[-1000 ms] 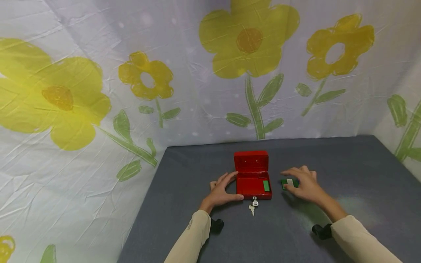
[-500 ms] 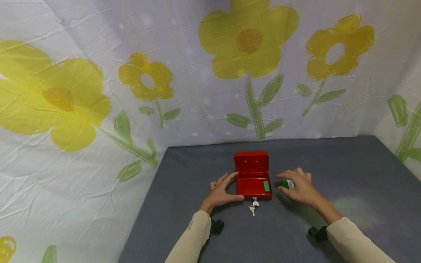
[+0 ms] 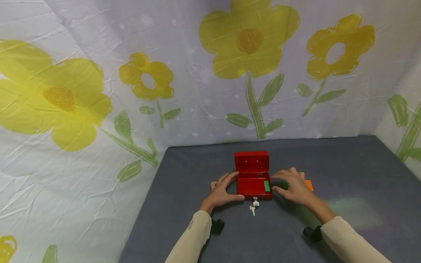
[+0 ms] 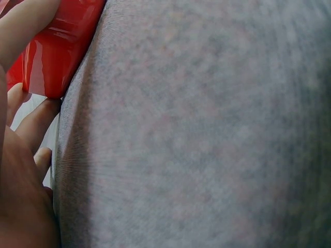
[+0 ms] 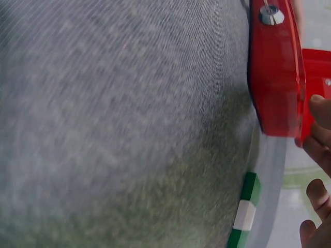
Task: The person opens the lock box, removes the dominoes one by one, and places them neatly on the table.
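A red metal cash box (image 3: 254,185) sits on the table with its lid (image 3: 251,162) raised; a small green rectangle (image 3: 266,186) lies inside on the right. A key ring (image 3: 253,207) hangs from the front lock (image 5: 271,14). My left hand (image 3: 221,191) grips the box's left side, thumb at the front corner, fingers (image 4: 39,121) at the back. My right hand (image 3: 294,188) has its thumb and forefinger spread, fingertips right at the box's right side, nothing between them. Under this hand a green block with a white band (image 5: 244,214) rests on the table.
Just right of my right hand a flat orange piece (image 3: 309,185) partly shows. The dark grey table (image 3: 256,237) ends at the back against a hanging sheet printed with yellow flowers (image 3: 210,109).
My right hand has moved left from over the green block to the box's right side, uncovering the orange piece. The left hand and box stay put.
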`<state>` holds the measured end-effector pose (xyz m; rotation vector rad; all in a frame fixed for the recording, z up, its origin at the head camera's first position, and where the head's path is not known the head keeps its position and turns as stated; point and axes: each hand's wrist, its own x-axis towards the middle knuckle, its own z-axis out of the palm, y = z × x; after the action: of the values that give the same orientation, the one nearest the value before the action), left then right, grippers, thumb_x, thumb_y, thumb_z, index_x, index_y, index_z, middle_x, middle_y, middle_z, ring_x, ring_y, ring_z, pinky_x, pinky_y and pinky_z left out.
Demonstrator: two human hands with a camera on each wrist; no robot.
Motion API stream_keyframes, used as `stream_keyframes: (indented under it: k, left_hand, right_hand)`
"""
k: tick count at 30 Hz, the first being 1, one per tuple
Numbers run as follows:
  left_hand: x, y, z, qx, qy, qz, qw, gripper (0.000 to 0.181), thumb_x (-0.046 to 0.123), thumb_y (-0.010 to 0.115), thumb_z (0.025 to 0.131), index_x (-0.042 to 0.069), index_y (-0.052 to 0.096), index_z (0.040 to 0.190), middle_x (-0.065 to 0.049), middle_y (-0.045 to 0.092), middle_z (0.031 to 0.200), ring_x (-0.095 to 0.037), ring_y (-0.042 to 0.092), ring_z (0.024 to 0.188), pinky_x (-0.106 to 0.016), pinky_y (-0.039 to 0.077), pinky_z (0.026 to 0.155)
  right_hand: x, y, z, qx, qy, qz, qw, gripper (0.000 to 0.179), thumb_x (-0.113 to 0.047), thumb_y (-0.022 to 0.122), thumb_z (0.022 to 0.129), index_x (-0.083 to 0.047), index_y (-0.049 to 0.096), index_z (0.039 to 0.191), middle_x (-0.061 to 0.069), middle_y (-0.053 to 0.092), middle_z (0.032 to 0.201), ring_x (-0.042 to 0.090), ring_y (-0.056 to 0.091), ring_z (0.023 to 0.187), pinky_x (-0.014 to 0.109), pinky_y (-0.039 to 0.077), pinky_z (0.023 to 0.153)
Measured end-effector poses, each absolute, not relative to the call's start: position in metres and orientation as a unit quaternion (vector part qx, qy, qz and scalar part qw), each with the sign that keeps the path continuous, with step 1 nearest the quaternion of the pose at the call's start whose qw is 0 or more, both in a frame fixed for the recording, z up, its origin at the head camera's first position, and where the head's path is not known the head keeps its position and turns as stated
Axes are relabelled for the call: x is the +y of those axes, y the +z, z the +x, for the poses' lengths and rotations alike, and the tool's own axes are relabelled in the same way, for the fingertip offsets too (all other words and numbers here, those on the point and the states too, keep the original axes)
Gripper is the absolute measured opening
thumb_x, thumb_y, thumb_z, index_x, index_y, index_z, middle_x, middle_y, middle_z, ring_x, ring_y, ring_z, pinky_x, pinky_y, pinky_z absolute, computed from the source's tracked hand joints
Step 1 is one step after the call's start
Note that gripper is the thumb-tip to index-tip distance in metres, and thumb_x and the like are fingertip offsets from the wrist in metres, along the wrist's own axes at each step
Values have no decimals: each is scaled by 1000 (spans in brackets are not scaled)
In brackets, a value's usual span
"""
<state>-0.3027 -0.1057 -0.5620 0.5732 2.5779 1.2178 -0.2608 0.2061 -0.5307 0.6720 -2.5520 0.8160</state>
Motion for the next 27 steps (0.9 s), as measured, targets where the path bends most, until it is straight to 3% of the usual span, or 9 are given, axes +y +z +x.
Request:
stream_keyframes:
  k: [18, 27]
  left_hand:
    - [-105, -564, -305, 885, 410, 189, 111, 95, 58, 83, 75, 47, 34, 155, 10, 45, 159, -20, 15, 156, -47, 17, 97]
    - [-105, -563, -304, 881, 418, 194, 110, 94, 57, 84, 76, 46, 34, 155, 10, 45, 159, -21, 15, 156, -46, 16, 94]
  right_hand:
    - [186, -517, -271, -934, 228, 253, 107, 33, -18, 84, 81, -10, 78, 113, 5, 73, 116, 15, 37, 87, 38, 17, 74]
    - [171, -502, -278, -951, 149, 260, 72, 29, -16, 85, 76, -11, 79, 104, 5, 74, 105, 18, 40, 83, 39, 20, 71]
